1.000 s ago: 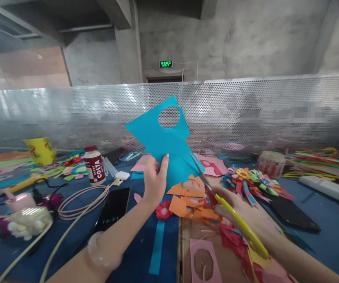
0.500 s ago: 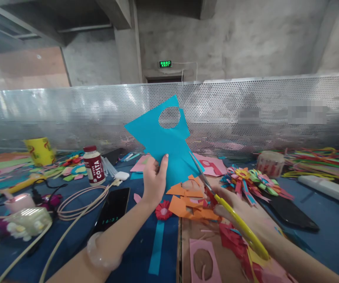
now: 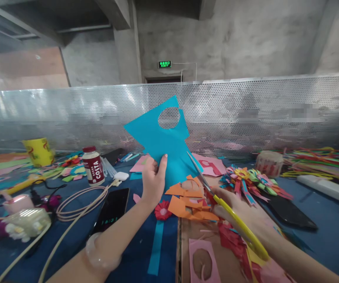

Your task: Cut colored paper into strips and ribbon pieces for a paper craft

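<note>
My left hand [image 3: 153,181] is closed on the lower edge of a blue paper sheet [image 3: 160,141] and holds it upright; the sheet has a round hole cut near its top. My right hand [image 3: 240,214] grips yellow-handled scissors [image 3: 216,198], whose blades point up and left into the sheet's lower right edge. Orange paper scraps [image 3: 190,202] lie on the table just under both hands, next to a small red paper flower [image 3: 163,210].
A black phone [image 3: 112,210], a Costa bottle [image 3: 93,166], a yellow cup [image 3: 39,151] and looped cables [image 3: 78,200] lie left. Paper flowers [image 3: 252,179], a tape roll [image 3: 269,163] and coloured strips [image 3: 319,161] lie right. A perforated metal screen [image 3: 246,114] closes the table's far side.
The scissor blades have shifted slightly up and left along the blue sheet's edge. Both hands stay almost where they were.
</note>
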Demonstrator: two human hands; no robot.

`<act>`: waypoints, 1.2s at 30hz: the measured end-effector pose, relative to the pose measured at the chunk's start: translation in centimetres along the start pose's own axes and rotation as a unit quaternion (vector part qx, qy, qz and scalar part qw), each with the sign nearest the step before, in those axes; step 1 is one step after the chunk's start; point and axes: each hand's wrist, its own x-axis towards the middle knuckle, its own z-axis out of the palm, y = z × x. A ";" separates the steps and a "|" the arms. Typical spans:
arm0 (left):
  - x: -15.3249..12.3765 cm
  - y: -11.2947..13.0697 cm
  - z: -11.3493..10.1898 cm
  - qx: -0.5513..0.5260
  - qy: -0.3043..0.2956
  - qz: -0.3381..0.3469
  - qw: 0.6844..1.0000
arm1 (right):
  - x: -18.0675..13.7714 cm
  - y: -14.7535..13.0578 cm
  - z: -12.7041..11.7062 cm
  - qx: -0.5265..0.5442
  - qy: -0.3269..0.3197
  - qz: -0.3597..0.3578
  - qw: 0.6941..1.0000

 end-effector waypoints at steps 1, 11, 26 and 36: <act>0.0 0.0 0.0 0.001 0.000 0.002 1.000 | 0.0 -0.1 0.0 -0.008 0.001 0.000 1.000; 0.0 -0.2 0.0 -0.009 -0.010 -0.007 1.000 | 0.6 1.6 0.6 -0.067 0.009 -0.020 0.997; 0.1 0.2 -0.1 -0.024 -0.022 -0.019 0.999 | 1.6 4.1 1.8 -0.041 0.072 -0.104 0.991; 0.1 0.5 -0.2 -0.019 -0.016 -0.012 1.000 | 1.8 4.3 2.1 -0.044 0.051 -0.099 0.993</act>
